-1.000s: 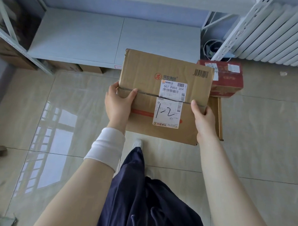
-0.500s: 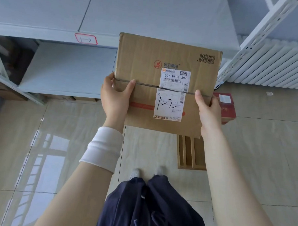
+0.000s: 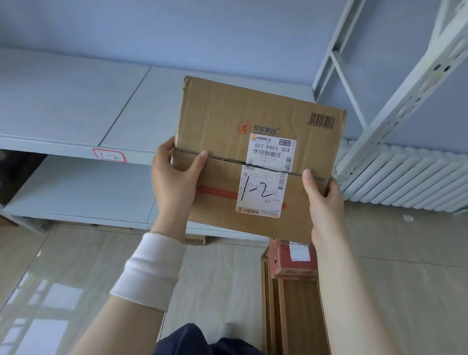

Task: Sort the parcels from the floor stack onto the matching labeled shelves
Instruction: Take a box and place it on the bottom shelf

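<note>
I hold a flat brown cardboard parcel [image 3: 221, 139] in front of me, its white label handwritten "1-2". My left hand [image 3: 175, 178] grips its left edge with the thumb on top. On the right edge, my right hand [image 3: 324, 208] grips the same way. Behind the parcel runs a pale grey shelf [image 3: 70, 95] whose front lip carries a red-bordered tag [image 3: 109, 155] reading "1-2". The parcel's far end overlaps the shelf's right part. A lower shelf board [image 3: 87, 189] lies beneath.
A red parcel [image 3: 295, 263] rests on a flat brown carton [image 3: 296, 314] on the tiled floor at my right. White slotted rack uprights [image 3: 408, 85] rise at the right, and a white radiator [image 3: 415, 180] lines the wall behind them.
The parcel has gone from floor height up to the level of the "1-2" shelf. My view has tilted up with it, and both hands keep the same grip.
</note>
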Tool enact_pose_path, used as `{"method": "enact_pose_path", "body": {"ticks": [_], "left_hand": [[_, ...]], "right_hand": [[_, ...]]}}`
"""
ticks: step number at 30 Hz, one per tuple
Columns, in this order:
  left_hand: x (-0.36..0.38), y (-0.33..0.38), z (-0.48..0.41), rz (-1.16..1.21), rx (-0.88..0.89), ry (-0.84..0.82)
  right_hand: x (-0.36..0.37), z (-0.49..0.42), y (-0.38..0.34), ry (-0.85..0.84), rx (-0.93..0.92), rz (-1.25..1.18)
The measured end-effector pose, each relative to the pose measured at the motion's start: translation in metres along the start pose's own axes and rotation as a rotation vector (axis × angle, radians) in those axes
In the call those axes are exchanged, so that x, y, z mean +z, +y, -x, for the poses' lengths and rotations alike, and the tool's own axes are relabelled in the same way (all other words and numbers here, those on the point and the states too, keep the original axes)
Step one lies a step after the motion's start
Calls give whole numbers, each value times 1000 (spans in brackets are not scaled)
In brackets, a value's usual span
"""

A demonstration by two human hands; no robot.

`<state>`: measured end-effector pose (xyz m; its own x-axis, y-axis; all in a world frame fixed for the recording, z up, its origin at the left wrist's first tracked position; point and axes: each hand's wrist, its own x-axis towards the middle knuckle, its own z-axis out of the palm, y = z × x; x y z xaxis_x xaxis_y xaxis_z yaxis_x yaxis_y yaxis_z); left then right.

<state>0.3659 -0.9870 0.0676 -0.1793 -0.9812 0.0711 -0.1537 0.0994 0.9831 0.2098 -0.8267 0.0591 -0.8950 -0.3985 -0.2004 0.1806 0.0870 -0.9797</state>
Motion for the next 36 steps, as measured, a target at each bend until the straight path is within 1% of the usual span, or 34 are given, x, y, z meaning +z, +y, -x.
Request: {"method": "enact_pose_path", "body": {"ticks": [10,15,17,25,30,36], "left_hand": [[62,21,-84,41,39,-6],[100,16,-143,81,42,-68],[115,12,-166,49,54,-104],[165,-2,-222,14,75,-148],[189,-15,-241,2,78,-131],[209,-39,-257,52,109,-127]], "right_hand": [[28,-93,-37,14,-75,36],[47,-151,-53,22,-167,93],[54,-176,-56,31,-182,120],[66,-258,-52,7,-220,211],[70,-299,-43,-46,-218,188],[79,-334,-23,-97,-250,142]]}}
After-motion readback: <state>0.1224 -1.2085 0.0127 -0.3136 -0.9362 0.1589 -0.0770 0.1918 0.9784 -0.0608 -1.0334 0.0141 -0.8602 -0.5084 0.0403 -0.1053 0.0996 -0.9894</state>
